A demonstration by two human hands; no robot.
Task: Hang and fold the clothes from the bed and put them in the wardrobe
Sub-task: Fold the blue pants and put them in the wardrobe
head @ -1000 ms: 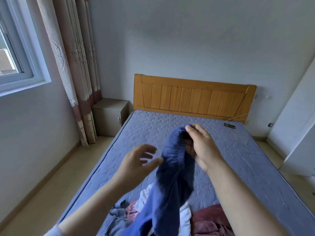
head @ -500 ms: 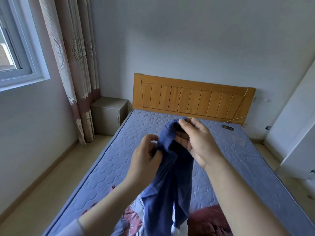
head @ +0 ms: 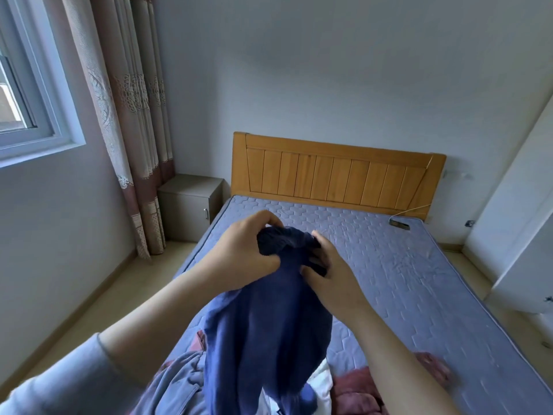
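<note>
Blue garment [head: 269, 339] is up in the air over the near half of the bed [head: 419, 280]. It's scrunched into a wad at the top and hangs loose from there toward the bottom of the shot. Both hands are on that wad, side by side. Left hand [head: 242, 253] has the left side, fingers curled over the top of the bunch, so it's definitely gripping. Right hand [head: 332, 277] has the right side, fingers dug into the cloth and pinching it. Nothing between the two hands except the bunched fabric. The hanging part drops down between the forearms, and its lower end covers part of the pile underneath.

That pile sits at the near end of the mattress, right at the bottom edge. There's a grey-blue garment [head: 176, 384] on the left, a bit of white cloth [head: 321, 387] in the middle and a maroon garment [head: 359, 390] on the right under the right forearm. Can't tell what kind of clothes any of them are, it's all crumpled.

Rest of the room: wooden headboard [head: 329, 172] at the far end and a small dark gadget [head: 399, 224] with a cable on the mattress near it. A grey nightstand [head: 188, 205] stands left of the bed, with the curtain [head: 128, 115] and window [head: 27, 85] on the left wall.
</note>
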